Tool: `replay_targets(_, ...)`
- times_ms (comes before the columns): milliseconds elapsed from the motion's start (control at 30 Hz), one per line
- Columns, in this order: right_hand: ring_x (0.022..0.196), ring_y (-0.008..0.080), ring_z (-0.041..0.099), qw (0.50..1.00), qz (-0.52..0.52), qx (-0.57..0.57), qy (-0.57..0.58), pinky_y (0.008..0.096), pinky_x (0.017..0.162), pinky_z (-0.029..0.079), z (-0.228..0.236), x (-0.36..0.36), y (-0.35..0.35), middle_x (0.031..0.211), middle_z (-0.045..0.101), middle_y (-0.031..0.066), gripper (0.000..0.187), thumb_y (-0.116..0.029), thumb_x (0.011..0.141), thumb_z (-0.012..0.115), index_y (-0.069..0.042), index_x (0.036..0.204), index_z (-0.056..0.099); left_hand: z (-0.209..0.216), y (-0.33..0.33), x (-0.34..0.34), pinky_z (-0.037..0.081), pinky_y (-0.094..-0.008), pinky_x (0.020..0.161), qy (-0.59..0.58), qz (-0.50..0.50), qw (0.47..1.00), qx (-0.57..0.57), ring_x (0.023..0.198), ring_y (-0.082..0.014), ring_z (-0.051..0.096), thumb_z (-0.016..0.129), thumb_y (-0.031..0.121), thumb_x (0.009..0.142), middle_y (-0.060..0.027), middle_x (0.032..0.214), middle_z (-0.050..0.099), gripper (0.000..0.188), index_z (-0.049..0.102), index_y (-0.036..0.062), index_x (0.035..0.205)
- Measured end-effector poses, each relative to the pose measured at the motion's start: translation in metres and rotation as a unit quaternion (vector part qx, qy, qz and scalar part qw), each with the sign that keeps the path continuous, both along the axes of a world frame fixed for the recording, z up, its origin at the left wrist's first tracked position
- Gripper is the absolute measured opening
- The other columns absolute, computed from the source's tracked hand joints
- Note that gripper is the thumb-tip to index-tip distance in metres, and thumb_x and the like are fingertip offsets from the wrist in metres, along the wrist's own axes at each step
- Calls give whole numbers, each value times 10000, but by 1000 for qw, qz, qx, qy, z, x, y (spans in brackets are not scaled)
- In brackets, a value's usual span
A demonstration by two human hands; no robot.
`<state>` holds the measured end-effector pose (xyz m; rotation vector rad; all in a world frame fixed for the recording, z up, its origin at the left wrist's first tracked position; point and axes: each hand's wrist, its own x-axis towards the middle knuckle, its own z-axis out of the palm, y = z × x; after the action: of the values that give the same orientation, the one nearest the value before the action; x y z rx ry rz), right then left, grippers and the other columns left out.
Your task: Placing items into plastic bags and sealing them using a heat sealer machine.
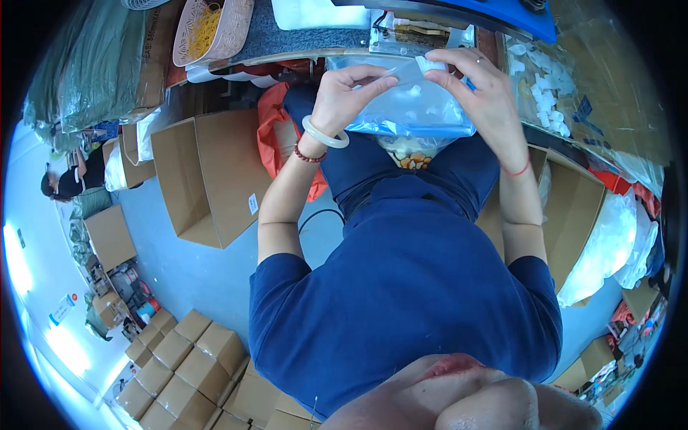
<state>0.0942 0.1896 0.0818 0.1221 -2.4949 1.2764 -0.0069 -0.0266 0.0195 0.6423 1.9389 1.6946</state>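
Note:
Over my lap, my left hand [352, 97] pinches a thin, clear piece of plastic [390, 72] between thumb and fingertips. Level with it, my right hand [481, 84] grips a small white ridged piece [428, 65], whose exact kind I cannot make out. The two hands are apart. Below them a clear plastic bag [430, 118] with a blue edge lies across my thighs, a few white bits in it. To the right of my right hand, many small white plastic pieces [542, 89] are scattered on the bench.
A pale basket [208, 54] of yellow bands stands on the bench at the left. Open cartons flank me, one left [208, 179] and one right [573, 215]. Stacked boxes [183, 365] fill the lower left. Another person [75, 175] is at the far left.

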Motion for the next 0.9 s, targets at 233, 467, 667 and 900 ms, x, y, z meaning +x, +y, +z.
replay_targets(233, 945, 303, 661, 977, 113, 65, -169, 339, 822, 499, -21, -19, 33, 1026, 693, 136, 292, -271, 923, 637, -38, 1096, 665, -25, 16, -10, 569, -295, 802, -338, -150, 929, -4, 865, -176, 695, 692, 147, 909, -133, 910, 724, 252, 693, -56, 1058)
replay_targets(467, 970, 362, 646, 931, -274, 237, -44, 409, 835, 509, -74, 10, 89, 1070, 688, 158, 265, -199, 919, 606, -73, 1145, 662, -60, 67, -27, 578, -380, 865, -435, -31, 885, 163, 1022, -235, 665, 615, 112, 951, -111, 1028, 687, 199, 651, -48, 1066)
replay_targets(667, 1041, 389, 603, 897, -273, 347, -37, 441, 883, 497, -123, 7, 126, 1151, 642, 184, 282, -109, 886, 587, -77, 1162, 635, -53, 47, -41, 580, -333, 775, -232, -7, 972, 28, 874, -205, 695, 674, 159, 914, -108, 1000, 716, 282, 667, -49, 1105)
replay_targets(900, 1008, 392, 623, 906, -345, 241, -34, 440, 839, 505, -116, 15, 123, 1091, 658, 193, 294, -270, 967, 574, -68, 1174, 630, -88, 8, -108, 416, -476, 1025, 583, 91, 763, -264, 1145, -314, 612, 659, 289, 902, -125, 1175, 675, 368, 657, 48, 1180)
